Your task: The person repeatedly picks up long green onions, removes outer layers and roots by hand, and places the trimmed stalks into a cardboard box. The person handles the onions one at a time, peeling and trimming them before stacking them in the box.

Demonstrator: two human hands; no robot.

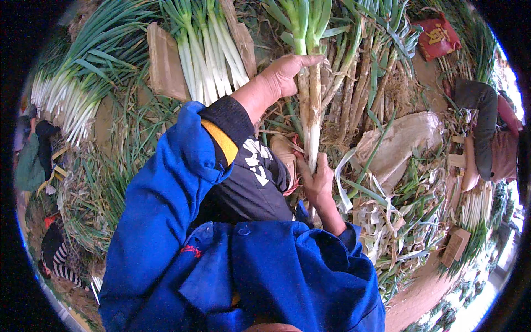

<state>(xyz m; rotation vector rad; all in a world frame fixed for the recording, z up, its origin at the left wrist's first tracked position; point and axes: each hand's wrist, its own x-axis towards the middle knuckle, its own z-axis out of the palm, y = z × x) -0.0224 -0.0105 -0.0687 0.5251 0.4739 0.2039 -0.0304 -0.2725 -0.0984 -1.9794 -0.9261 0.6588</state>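
Note:
Two long green onions [310,95] stand roughly upright before me, their brown outer skin partly off and the white shaft showing lower down. My left hand [287,74] grips them around the upper shafts, just below the green leaves, thumb pointing right. Lower, near the white end, my right hand [318,176] is closed around the onions. Behind and to the right lean unpeeled onions [365,87] with brown skins and dry roots. Up and left, peeled white onions [207,62] lie between a cardboard piece [166,62] and a wooden board [240,37].
A large pile of onions [79,91] lies at upper left. Stripped leaves [398,232] cover the ground at right, near a pale sack [404,145]. A red bag [439,36] lies at upper right. Other people sit at the far right [485,124] and far left [31,162].

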